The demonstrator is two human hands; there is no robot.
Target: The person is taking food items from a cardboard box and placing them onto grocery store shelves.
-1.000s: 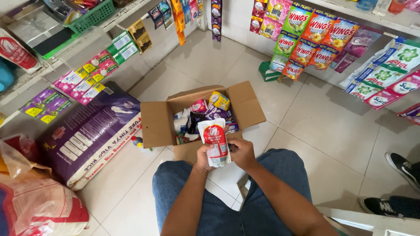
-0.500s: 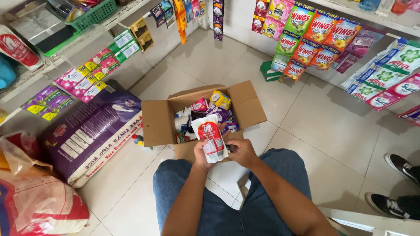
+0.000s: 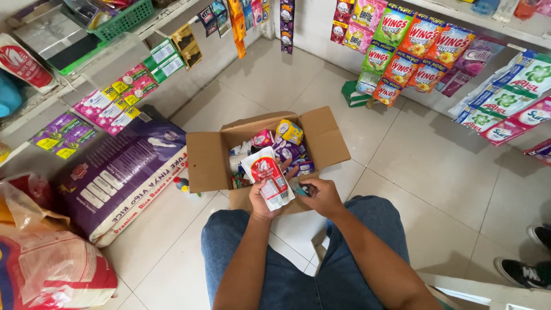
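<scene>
An open cardboard box (image 3: 209,161) sits on the tiled floor in front of my knees, filled with several small colourful packets (image 3: 287,132). My left hand (image 3: 262,208) grips a white pouch with red print (image 3: 267,177) by its lower end, upright over the box's near edge. My right hand (image 3: 321,194) is beside it at the box's front rim, fingers curled around a small dark item (image 3: 302,189) that I cannot identify.
A large purple sack (image 3: 123,172) and a red and white bag (image 3: 51,270) lie at the left. Hanging sachet strips (image 3: 413,46) line the shelves at right and back. Another person's black shoes (image 3: 525,272) stand at the right edge.
My left hand tilted the pouch and shifted it slightly left. My right hand let go of the pouch and moved to the box's front rim.
</scene>
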